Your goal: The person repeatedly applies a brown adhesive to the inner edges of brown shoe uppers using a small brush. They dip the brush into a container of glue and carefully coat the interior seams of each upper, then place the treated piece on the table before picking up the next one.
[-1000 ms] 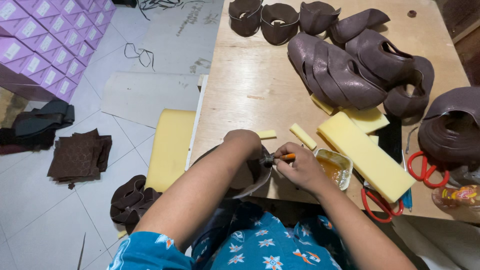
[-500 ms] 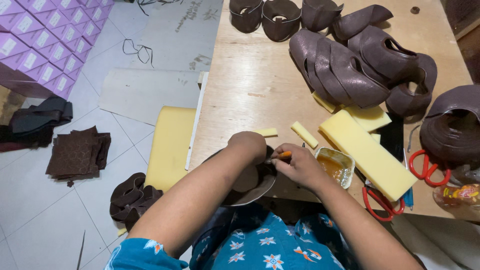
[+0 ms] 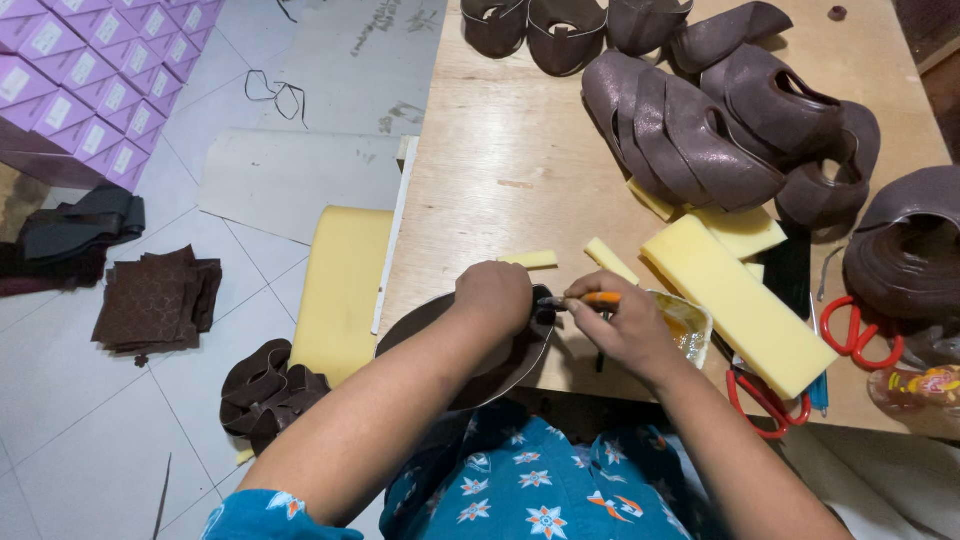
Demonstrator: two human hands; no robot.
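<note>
My left hand (image 3: 493,296) presses down on a dark brown shoe upper piece (image 3: 510,360) at the near edge of the wooden table (image 3: 520,150). My right hand (image 3: 625,325) holds a small brush with an orange handle (image 3: 598,298), its tip touching the piece beside my left hand. An open tin of yellowish glue (image 3: 688,320) sits just right of my right hand. A long yellow foam block (image 3: 735,300) lies beyond the tin.
Several dark brown shoe uppers (image 3: 700,120) are piled at the back of the table. Red-handled scissors (image 3: 850,325) and another red pair (image 3: 765,400) lie at the right. A yellow foam sheet (image 3: 340,280), brown leather pieces (image 3: 150,300) and purple boxes (image 3: 80,90) are on the tiled floor.
The view has shifted slightly. My hands stay on the brown piece, with the brush tip moving a little against it.
</note>
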